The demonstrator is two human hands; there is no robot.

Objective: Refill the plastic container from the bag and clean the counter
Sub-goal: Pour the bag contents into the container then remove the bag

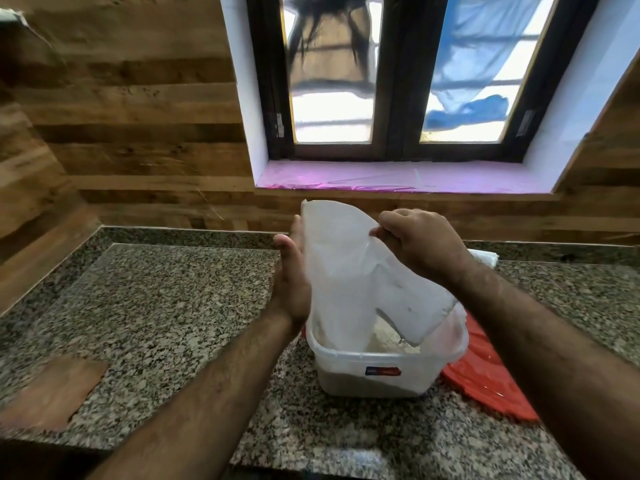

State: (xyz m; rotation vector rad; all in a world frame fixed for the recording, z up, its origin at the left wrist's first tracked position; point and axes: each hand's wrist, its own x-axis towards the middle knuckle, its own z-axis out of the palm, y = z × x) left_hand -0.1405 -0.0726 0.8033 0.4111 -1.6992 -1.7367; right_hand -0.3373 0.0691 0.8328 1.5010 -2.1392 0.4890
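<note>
A clear plastic container (377, 379) stands on the granite counter (166, 306), with pale flour-like powder inside. A white plastic bag (349, 271) is held upside down over it, its lower end hanging into the container. My right hand (419, 242) pinches the bag's upper edge from the right. My left hand (291, 271) presses flat against the bag's left side, fingers straight. The bag looks limp and mostly flat.
A red lid (485, 372) lies on the counter just right of the container, partly under it. A brown wooden patch (52, 393) sits at the counter's near left. Some white plastic (485, 256) shows behind my right wrist. A window sill with pink film (398, 176) runs behind.
</note>
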